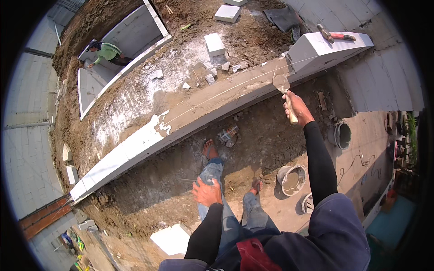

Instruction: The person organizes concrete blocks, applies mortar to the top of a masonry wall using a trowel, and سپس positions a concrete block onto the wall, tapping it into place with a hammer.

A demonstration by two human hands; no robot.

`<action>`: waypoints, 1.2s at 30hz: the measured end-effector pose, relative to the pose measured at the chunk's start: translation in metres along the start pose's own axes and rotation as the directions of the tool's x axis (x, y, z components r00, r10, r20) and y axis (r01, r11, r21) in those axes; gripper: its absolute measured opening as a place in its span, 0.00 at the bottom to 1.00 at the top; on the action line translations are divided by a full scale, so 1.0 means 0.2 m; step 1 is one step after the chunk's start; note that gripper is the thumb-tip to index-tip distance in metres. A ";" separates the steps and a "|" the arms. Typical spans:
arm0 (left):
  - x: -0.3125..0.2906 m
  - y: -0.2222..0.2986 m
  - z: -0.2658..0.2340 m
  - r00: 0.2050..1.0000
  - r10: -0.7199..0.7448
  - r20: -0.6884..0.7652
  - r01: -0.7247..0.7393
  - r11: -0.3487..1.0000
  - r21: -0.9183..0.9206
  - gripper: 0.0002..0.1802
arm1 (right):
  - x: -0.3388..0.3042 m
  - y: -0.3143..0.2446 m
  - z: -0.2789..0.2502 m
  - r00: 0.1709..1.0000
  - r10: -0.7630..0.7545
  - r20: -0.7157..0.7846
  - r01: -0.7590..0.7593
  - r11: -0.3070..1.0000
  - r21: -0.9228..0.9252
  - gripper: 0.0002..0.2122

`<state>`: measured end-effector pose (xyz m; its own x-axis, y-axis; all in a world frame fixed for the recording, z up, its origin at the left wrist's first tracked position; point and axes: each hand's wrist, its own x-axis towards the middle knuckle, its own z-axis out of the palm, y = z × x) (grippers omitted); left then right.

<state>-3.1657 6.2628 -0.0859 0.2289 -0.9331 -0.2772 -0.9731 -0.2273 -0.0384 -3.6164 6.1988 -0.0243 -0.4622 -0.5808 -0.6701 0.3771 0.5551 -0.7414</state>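
Note:
My right hand (298,108) grips the wooden handle of a small trowel (281,82). The trowel's mortar-smeared blade lies over the top of the low block wall, close to the mortar bed (212,100). Fingers spread, my left hand (207,193) rests on my left knee and holds nothing. A thin string line (235,87) runs along the wall top. Past the trowel, at the wall's right end, stands a white block (309,47), and a hammer (333,36) with a red and black handle lies on top of it. Bare white blocks (124,153) form the wall's left part.
Behind the wall, a person (108,52) in a green top bends inside a white block enclosure (158,43). Loose blocks (214,44) lie on the soil there. Buckets (281,180) stand at my right. A white block (172,239) lies at lower left; a cable (357,160) crosses the right ground.

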 end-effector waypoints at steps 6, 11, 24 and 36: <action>0.01 -0.01 -0.01 1.000 -0.016 0.020 0.016 1.000 -0.007 0.38 | -0.26 0.17 0.98 0.930 0.099 0.353 -0.099 0.995 -0.020 0.18; -0.03 -0.06 0.11 1.000 -0.006 0.018 0.006 1.000 0.011 0.38 | -0.44 0.40 1.79 0.855 0.081 0.513 -0.038 0.995 -0.094 0.18; -0.04 0.01 0.01 0.999 0.042 0.020 -0.042 0.999 -0.011 0.37 | -0.81 0.81 0.18 0.992 -0.112 0.054 0.124 0.922 -0.366 0.20; -0.20 -0.22 0.13 0.914 0.405 0.004 -0.393 0.886 0.245 0.38 | -1.16 2.49 -1.01 0.732 0.114 -0.672 -0.623 0.512 -0.592 0.19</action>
<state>-3.1325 6.3174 -0.0979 -0.1844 -0.9441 -0.2731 -0.9591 0.2336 -0.1599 -3.4824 6.7303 -0.2303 -0.8344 0.0379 -0.5499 0.0059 0.9982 0.0598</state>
